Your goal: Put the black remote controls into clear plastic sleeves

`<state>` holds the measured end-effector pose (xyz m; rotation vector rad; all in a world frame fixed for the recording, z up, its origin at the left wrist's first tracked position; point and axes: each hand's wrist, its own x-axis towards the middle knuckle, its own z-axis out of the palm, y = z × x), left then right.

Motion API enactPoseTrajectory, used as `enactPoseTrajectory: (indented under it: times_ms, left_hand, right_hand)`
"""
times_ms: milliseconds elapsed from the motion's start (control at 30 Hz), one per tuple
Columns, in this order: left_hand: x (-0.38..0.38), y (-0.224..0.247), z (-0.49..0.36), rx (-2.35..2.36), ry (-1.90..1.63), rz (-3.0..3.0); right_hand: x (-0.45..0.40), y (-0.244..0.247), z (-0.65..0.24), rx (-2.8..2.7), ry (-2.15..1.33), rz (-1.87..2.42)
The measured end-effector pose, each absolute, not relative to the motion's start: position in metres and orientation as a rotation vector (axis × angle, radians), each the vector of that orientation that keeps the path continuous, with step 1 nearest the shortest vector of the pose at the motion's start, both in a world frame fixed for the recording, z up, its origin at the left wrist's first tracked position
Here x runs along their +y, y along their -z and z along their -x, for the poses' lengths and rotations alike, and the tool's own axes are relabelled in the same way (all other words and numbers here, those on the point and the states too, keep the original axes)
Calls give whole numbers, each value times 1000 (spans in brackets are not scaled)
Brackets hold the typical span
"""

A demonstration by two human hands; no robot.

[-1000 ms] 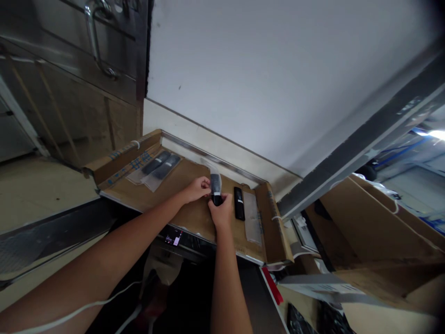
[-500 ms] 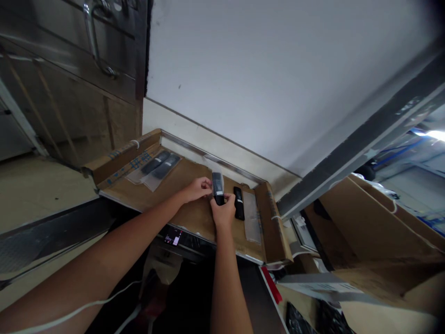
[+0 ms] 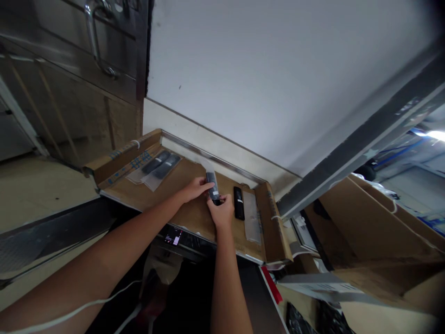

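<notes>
Over the cardboard-lined table, a black remote control with a white label sits mostly inside a clear plastic sleeve. My left hand is closed on the sleeved remote's left side, its thumb across the front. My right hand grips the lower end, where the black body sticks out of the sleeve. Just to the right lies a second black remote, unwrapped, beside a stack of flat clear sleeves. At the far left, two sleeved remotes lie side by side.
Raised cardboard flaps border the table's sides, and a white wall rises behind it. A lit phone screen shows at the near edge. A white cable crosses my left forearm. Large cardboard boxes stand at right.
The held remote has moved slightly left and tilted, and it lies deeper in the sleeve. My left thumb has come onto its front; my right hand has shifted a little left.
</notes>
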<state>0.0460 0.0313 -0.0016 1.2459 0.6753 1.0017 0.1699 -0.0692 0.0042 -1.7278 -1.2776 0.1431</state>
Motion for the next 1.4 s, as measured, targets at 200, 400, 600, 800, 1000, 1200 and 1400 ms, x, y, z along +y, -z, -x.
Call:
enactPoseTrajectory:
  times_ms: [200,400,600,800,1000,1200,1400]
  left_hand:
    - [32,2,-47,756,-1005,-1221]
    - [32,1,-47,756,-1043,-1222]
    - [35,5,-47,736,-1038,-1250]
    - [35,6,-47,704,-1038,-1276]
    - [32,4,-47,718,-1063,-1301]
    - [29,3,-43,852,-1012,-1311]
    - [34,0,-42,931,-1134,-1203]
  right_hand:
    - [-68,2,-173,-1321,-195,1694]
    - [-65,5,-175,-1348,-141,1642]
    - [-68,0,-173,-1290,-165,1658]
    - [-67,1,-173,-1305,-140,1651]
    - [-68,-1,-171,-1353,-100,1665]
    - [-74,-4,-166,-1457,-160,1626]
    - [-80,-4,-162,-1616,-139,1483]
